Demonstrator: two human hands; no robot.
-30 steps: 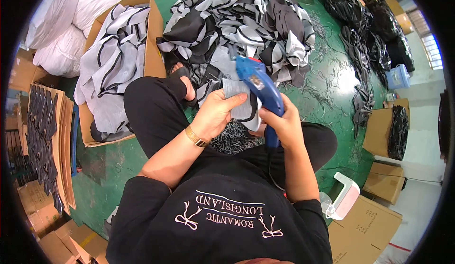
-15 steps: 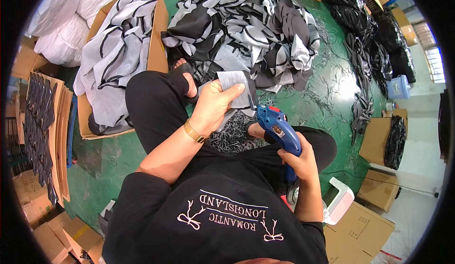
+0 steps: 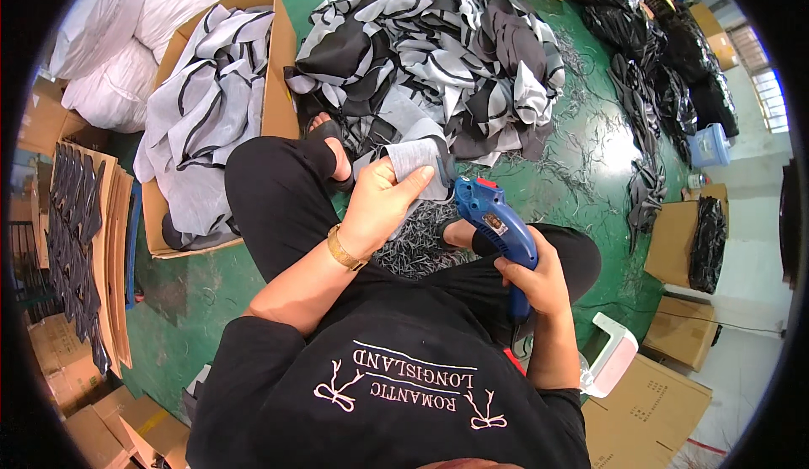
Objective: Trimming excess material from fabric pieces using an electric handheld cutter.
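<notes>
Between the thumb and fingers of my left hand [image 3: 377, 209] is a light grey fabric piece [image 3: 415, 155] with a darker edge on its right side. My right hand [image 3: 539, 277] wraps round the handle of a blue handheld electric fabric cutter [image 3: 499, 223] with a red part on top. The cutter's head is right beside the fabric's dark edge; I cannot make out whether the blade touches it. Beneath my hands, between my legs, lies a heap of thin grey trimmings [image 3: 413, 246]. Beyond it rises a big pile of grey and black fabric pieces [image 3: 421, 48].
An open cardboard box [image 3: 284, 90] holding grey fabric stands at my left. White sacks [image 3: 109, 81] lie behind it. Black plastic bags [image 3: 624, 22] and a pale blue bucket [image 3: 709, 146] are at the far right. Near my right elbow is a white-and-pink stool [image 3: 613, 355]. Trimmings litter the green floor [image 3: 598, 157].
The cutter's head has turned slightly beside the fabric, and the fabric in my left hand has dipped a little. Both hands keep their hold. The whole view has shifted slightly.
</notes>
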